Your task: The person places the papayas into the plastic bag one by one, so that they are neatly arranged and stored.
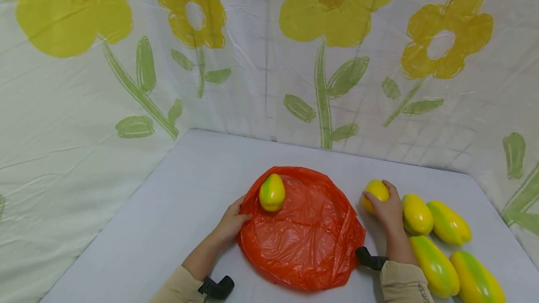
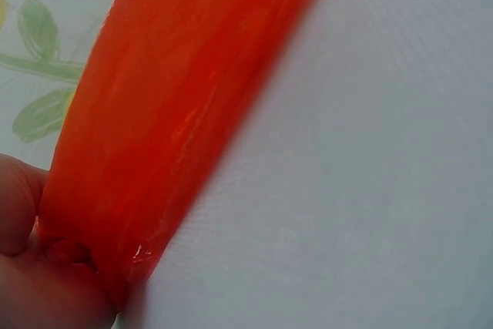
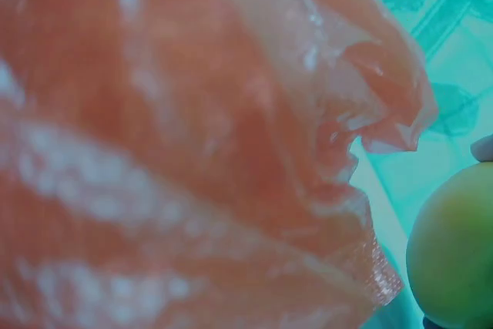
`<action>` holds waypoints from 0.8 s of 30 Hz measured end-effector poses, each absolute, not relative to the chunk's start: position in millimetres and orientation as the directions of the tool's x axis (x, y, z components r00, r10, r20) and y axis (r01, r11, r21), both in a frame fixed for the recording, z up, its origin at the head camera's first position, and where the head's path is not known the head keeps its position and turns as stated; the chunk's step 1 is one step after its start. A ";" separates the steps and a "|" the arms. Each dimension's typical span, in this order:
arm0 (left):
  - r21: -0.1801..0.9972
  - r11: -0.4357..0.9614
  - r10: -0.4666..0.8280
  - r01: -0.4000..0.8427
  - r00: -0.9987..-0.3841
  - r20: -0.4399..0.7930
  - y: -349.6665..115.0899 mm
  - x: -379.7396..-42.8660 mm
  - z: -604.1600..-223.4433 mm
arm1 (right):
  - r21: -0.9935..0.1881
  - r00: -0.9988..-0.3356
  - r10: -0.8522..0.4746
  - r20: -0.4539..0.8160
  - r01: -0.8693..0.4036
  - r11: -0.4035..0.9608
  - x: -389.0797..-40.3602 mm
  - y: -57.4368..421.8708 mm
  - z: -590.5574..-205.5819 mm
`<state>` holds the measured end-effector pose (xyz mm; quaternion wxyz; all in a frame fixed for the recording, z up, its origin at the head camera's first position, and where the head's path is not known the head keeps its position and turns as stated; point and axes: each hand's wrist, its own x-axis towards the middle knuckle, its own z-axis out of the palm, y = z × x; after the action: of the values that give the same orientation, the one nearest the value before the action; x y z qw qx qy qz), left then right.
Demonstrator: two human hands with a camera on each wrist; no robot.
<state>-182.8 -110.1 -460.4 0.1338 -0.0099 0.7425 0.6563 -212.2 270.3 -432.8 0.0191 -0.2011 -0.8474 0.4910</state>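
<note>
A red plastic bag [image 1: 301, 233] lies spread open in the middle of the table, its rim forming a rough circle. My left hand [image 1: 232, 221] pinches the rim on its left side; the left wrist view shows thumb and finger [image 2: 58, 267] closed on the red film [image 2: 169, 113]. Inside the bag, near that hand, is one yellow papaya-like fruit [image 1: 272, 193] with a green streak. To the right of the bag, my right hand [image 1: 388, 207] grips another yellow papaya-like fruit [image 1: 375, 195], seen partly at the edge of the right wrist view.
Several more yellow-green papaya-like fruits [image 1: 448, 223] lie grouped on the table's right side, close by my right forearm. The white table [image 1: 168, 200] meets a flower-printed curtain [image 1: 252, 83] at the back. Black wrist cameras [image 1: 370, 260] sit at both cuffs.
</note>
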 end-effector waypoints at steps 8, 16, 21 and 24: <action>0.972 0.134 0.156 -0.193 -0.965 -0.213 -109.8 -182.1 -460.4 | -0.859 -0.921 0.359 -0.151 0.302 0.414 -212.2 264.9 -426.9; 0.970 0.134 0.160 -0.204 -0.961 -0.225 -110.4 -182.0 -461.5 | -0.884 -0.927 0.352 -0.130 0.269 0.383 -215.9 257.3 -420.1; 0.969 0.130 0.166 -0.210 -0.959 -0.230 -110.1 -182.3 -461.4 | -0.896 -0.931 0.340 -0.131 0.258 0.361 -217.4 252.0 -415.8; 0.968 0.129 0.163 -0.215 -0.958 -0.235 -110.0 -182.6 -461.2 | -0.901 -0.932 0.338 -0.133 0.255 0.351 -218.6 248.2 -413.6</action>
<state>-182.6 -110.0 -461.2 0.1435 -0.0175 0.7375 0.6597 -218.6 248.2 -413.6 0.0382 -0.1807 -0.8209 0.5403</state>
